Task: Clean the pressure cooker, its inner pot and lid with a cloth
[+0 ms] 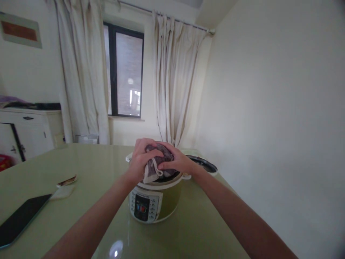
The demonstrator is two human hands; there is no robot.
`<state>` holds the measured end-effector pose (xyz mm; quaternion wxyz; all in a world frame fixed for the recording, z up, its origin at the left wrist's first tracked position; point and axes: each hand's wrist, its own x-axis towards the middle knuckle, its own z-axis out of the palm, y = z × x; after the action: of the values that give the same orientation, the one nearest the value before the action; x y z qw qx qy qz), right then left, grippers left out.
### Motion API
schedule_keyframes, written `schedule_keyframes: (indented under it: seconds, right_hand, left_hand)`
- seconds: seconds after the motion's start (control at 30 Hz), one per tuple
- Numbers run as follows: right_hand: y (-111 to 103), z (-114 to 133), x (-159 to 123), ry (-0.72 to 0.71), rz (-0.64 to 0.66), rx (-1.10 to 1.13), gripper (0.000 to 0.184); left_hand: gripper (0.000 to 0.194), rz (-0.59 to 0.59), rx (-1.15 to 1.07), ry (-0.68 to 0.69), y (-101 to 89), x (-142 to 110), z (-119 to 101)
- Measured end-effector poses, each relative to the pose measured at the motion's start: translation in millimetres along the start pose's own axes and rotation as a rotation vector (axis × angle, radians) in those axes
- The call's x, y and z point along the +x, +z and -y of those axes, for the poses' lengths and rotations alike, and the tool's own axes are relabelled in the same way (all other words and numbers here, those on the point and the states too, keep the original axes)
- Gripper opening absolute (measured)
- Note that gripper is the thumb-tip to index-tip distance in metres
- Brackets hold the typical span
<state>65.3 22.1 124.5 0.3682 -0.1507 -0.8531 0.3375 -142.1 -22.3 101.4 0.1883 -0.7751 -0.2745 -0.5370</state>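
Observation:
Both hands are wrapped round a dark, stuffed cloth drawstring bag [166, 154], held just over the mouth of an electric cooker [169, 201]. My left hand [140, 158] grips the bag's left side, its thumb across the top. From the right, my right hand [179, 160] closes on it with the fingers over the far side. The bag's pale end and white cord hang toward me at the cooker's rim. The cooker is light-coloured and round, with a button panel on its front. Most of its inside is hidden by the bag and hands.
A lid [206, 164] lies behind the cooker at right. On the left of the glossy green table [88, 165] are a dark tablet-like slab [24, 216], a white flat piece [63, 192] and a small brown strip [67, 180]. A wall [275, 108] borders the right side.

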Motion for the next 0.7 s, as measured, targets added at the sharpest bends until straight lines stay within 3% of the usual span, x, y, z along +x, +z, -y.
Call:
schedule_keyframes:
  seconds: [0.07, 0.13, 0.27, 0.33, 0.43, 0.53, 0.6, 0.7]
  right_hand:
    - [6, -3, -4, -0.023, -0.042, -0.015, 0.092]
    - [3, -5, -7, -0.012, -0.072, -0.084, 0.093]
    - [-17, -6, -10, 0.046, -0.105, -0.366, 0.096]
    - [-24, -4, -8, 0.016, -0.081, -0.507, 0.091]
    - [-25, 5, -3, -0.089, -0.064, -0.580, 0.086]
    - [-24, 17, 0, -0.174, -0.151, -0.523, 0.087]
    - [-26, 20, -2, -0.172, -0.233, -0.409, 0.091]
    - [-27, 17, -6, -0.076, -0.362, -0.086, 0.093]
  left_hand:
    - [0.009, -0.020, -0.021, -0.067, 0.6, -3, 1]
    - [0.018, 0.059, -0.071, -0.133, -2.5, -2, 2]
    - [0.059, 0.420, -0.308, -0.181, -19.9, 5, 6]
    - [0.071, 0.532, -0.428, -0.218, -27.2, 6, 7]
    - [0.082, 0.457, -0.398, -0.279, -25.9, 6, 9]
    - [0.092, 0.315, -0.245, -0.332, -15.4, 7, 10]
    - [0.085, 0.241, -0.209, -0.410, -9.8, 9, 9]
    - [0.060, 0.139, -0.277, -0.489, -5.2, 14, 4]
